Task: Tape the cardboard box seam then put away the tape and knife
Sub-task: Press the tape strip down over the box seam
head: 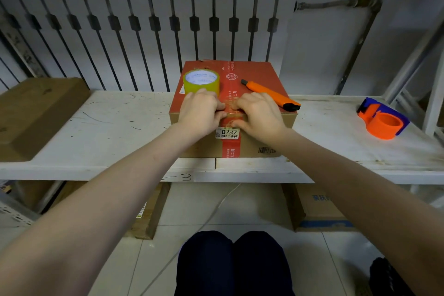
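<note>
A cardboard box [262, 72] with a red printed top stands on the white shelf [115, 127]. A roll of yellowish clear tape [201, 80] sits upright on its top left. An orange utility knife [270, 94] lies on its top right. My left hand [200, 112] and my right hand [260, 113] press down side by side at the box's near top edge, over the red centre strip. Their fingertips pinch and flatten a strip of clear tape on the seam [231, 112]. A white label reading 8737 [227, 133] is just below.
An orange and blue tape dispenser [383, 119] rests on the shelf at the right. A flat brown carton [36, 113] lies at the left. A white radiator [149, 31] stands behind. Boxes sit on the floor under the shelf, with my knees [231, 262] in front.
</note>
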Available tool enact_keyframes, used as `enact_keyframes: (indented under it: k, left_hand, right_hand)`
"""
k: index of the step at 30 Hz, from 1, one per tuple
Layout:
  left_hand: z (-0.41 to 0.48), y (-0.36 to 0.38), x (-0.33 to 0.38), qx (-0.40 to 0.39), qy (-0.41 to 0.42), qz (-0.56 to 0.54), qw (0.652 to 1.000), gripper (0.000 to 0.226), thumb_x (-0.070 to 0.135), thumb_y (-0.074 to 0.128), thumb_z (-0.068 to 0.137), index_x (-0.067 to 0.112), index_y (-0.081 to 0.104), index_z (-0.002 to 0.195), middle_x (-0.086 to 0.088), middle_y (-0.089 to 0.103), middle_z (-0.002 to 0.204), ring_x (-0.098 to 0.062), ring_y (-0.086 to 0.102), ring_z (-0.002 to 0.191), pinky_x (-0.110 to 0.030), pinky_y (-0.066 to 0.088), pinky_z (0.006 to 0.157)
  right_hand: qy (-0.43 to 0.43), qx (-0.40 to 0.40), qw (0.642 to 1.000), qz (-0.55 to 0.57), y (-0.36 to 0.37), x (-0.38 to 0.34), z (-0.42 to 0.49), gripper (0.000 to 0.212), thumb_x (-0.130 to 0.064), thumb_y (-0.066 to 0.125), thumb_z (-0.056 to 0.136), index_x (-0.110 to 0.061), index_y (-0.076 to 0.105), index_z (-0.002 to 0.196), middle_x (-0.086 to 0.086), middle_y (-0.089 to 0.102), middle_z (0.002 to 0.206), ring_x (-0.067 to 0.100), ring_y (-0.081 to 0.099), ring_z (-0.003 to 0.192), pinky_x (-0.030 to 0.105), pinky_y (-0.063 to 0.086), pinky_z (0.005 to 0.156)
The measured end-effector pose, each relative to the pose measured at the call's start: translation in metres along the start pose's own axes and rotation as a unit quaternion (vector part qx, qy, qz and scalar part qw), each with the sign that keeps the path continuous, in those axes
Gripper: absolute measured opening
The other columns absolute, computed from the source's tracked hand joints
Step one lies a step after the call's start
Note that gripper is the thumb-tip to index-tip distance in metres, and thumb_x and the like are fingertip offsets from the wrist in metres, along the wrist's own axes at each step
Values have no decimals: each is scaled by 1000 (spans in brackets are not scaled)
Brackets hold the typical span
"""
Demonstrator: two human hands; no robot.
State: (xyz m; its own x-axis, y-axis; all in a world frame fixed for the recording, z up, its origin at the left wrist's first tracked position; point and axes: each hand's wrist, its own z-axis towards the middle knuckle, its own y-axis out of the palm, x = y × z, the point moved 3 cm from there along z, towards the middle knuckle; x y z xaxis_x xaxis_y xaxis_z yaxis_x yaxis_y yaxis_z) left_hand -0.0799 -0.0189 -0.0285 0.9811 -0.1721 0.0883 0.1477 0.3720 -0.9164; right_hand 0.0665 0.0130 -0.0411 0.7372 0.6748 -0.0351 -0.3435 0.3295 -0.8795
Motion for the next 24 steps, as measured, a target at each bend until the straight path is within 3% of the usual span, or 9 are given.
enact_keyframes:
  k: [5, 12, 16, 19, 21, 24]
  left_hand:
    - [-9, -2, 0, 16, 34, 39, 998, 34, 33, 62, 83, 22, 67, 115, 1, 67, 110, -23, 48, 112, -37, 30, 94]
    - [-6, -6, 9, 10, 29, 58, 998, 34, 35, 58, 77, 19, 71, 104, -1, 67, 100, -22, 51, 106, -34, 31, 91]
    - [-2, -11, 12, -9, 32, 71, 997, 35, 40, 60, 75, 17, 72, 99, -3, 66, 98, -23, 51, 104, -33, 33, 90]
    - [0, -9, 13, -19, 27, 75, 997, 42, 52, 65, 73, 15, 70, 94, -5, 65, 94, -26, 54, 100, -35, 37, 89]
    - [3, -7, 17, -23, 28, 75, 997, 43, 51, 67, 73, 13, 68, 93, -6, 64, 93, -26, 55, 98, -34, 38, 88]
    - [3, -4, 20, -29, 36, 85, 995, 41, 44, 68, 75, 12, 64, 100, -6, 62, 99, -27, 55, 101, -34, 38, 90]
  right_hand:
    - [-1, 66, 996, -66, 12, -2, -11, 37, -40, 68, 73, -13, 59, 96, 3, 62, 96, 25, 58, 92, 38, 35, 91]
    - [-9, 126, 991, -36, 18, -10, -16, 32, -31, 68, 70, -11, 58, 93, 5, 62, 90, 25, 59, 86, 40, 39, 94]
    - [-47, 100, 993, -32, 16, -3, -12, 34, -27, 78, 68, -9, 63, 92, 7, 66, 90, 27, 63, 84, 42, 41, 100]
    - [-79, 44, 996, -20, 14, 4, -9, 42, -22, 78, 69, -7, 63, 105, 10, 67, 102, 30, 63, 97, 42, 35, 106]
    - [-80, 4, 996, -47, 14, 9, -14, 51, -24, 79, 69, -10, 59, 114, 9, 64, 112, 29, 59, 106, 42, 35, 106]
    - [-35, 36, 996, -78, 20, 6, -22, 57, -36, 82, 60, -14, 59, 108, 3, 64, 106, 23, 60, 100, 36, 35, 98]
